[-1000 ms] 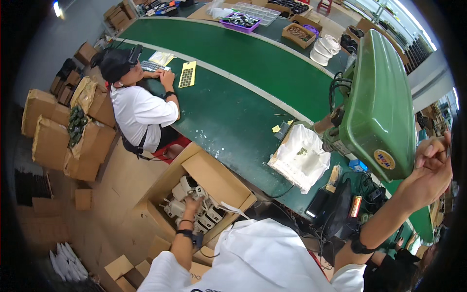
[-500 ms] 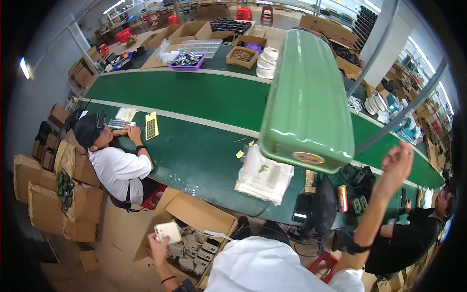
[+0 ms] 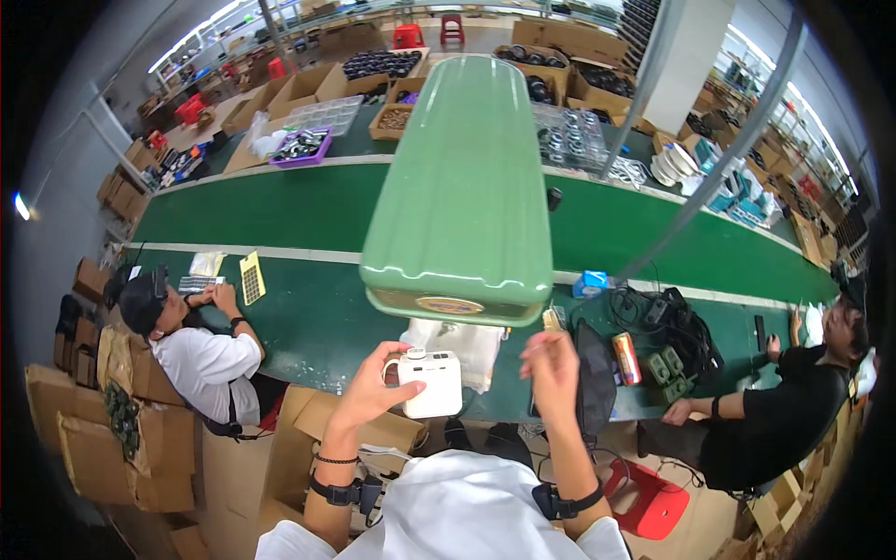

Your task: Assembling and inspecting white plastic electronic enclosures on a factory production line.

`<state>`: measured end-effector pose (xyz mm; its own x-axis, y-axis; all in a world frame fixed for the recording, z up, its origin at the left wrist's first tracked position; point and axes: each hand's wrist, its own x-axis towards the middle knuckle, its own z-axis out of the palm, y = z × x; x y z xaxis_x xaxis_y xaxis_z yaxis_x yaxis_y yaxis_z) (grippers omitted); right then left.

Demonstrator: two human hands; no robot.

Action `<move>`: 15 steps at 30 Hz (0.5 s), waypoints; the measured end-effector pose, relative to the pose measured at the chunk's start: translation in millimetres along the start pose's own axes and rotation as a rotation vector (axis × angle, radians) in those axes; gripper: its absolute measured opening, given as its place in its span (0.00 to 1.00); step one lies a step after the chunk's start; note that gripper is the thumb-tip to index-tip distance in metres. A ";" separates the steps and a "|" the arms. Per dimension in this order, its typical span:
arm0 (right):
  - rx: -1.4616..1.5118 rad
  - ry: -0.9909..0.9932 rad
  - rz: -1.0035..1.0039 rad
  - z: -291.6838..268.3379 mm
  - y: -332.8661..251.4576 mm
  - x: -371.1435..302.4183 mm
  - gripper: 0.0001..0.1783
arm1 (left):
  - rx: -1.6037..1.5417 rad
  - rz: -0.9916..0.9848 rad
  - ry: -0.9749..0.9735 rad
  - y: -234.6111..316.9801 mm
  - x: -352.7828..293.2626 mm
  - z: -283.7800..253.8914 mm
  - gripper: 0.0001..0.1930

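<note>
My left hand (image 3: 387, 390) grips a small white boxy device (image 3: 435, 385) with rounded corners, a round knob on top and a loop at its side. It is held upright over the table's near edge, in front of a white plastic-covered pad (image 3: 478, 359). To the right of the device and apart from it, my right hand (image 3: 553, 369) is raised with its fingers curled together. Whatever may be between those fingertips is too small to tell. Below my left arm stands an open cardboard box (image 3: 289, 439), its contents mostly hidden.
A green lamp housing (image 3: 462, 196) hangs over the green table (image 3: 308, 327). To the right lie a black bag (image 3: 594, 373), an orange-and-white tube (image 3: 626, 359), green blocks (image 3: 665, 373) and cables. Co-workers sit left and right. A red stool (image 3: 658, 504) stands at lower right.
My left hand has lifted the white device from over the cardboard box to above the table edge. My right hand has come down from beside the lamp toward the middle. The view has shifted right.
</note>
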<state>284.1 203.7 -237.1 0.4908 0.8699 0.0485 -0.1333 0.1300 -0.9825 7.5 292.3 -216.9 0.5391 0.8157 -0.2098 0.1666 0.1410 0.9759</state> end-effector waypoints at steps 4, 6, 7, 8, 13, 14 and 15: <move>-0.118 -0.222 0.118 8.6 8.0 -31.0 0.22 | -0.043 -0.044 -0.027 2.4 14.0 21.7 0.31; -0.146 -0.313 0.163 14.5 0.0 -34.4 0.31 | -0.054 -0.058 -0.042 0.2 19.9 28.0 0.32; -0.146 -0.307 0.161 15.4 -0.5 -34.1 0.31 | -0.067 -0.073 -0.049 -1.5 22.5 31.7 0.32; -0.201 -0.309 0.152 17.3 0.1 -30.9 0.31 | -0.065 -0.068 -0.048 -3.9 24.3 36.5 0.32; -0.286 -0.150 0.214 31.1 30.3 -23.3 0.30 | -0.060 0.094 0.347 -33.9 24.0 71.0 0.39; -0.331 -0.114 0.206 35.4 31.7 -19.8 0.28 | 0.007 0.131 0.381 -36.8 22.0 75.0 0.39; -0.379 -0.074 0.198 38.9 31.4 -16.5 0.27 | 0.007 0.134 0.382 -39.9 24.8 76.5 0.39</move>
<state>238.4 212.0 -261.8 0.4227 0.8940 -0.1485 0.1138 -0.2149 -0.9700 77.4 264.0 -265.6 0.2106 0.9767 -0.0418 0.1221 0.0161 0.9924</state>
